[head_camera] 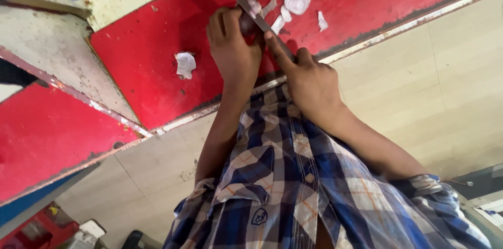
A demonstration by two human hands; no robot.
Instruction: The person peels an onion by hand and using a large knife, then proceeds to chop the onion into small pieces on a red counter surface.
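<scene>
Left hand (233, 45) grip curled around dark purple round onion (247, 24) on red table (146, 55); right hand (309, 79) grip closed on long steel knife (246, 3), blade touching onion; white onion pieces (297, 2) just beside.

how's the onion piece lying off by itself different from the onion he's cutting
The lone piece is pale, whitish and limp, lying flat on the red counter apart from both hands. The onion being cut looks dark purple, still rounded, and is gripped by the left hand under the knife that the right hand holds. Both rest on the same red surface.
</scene>
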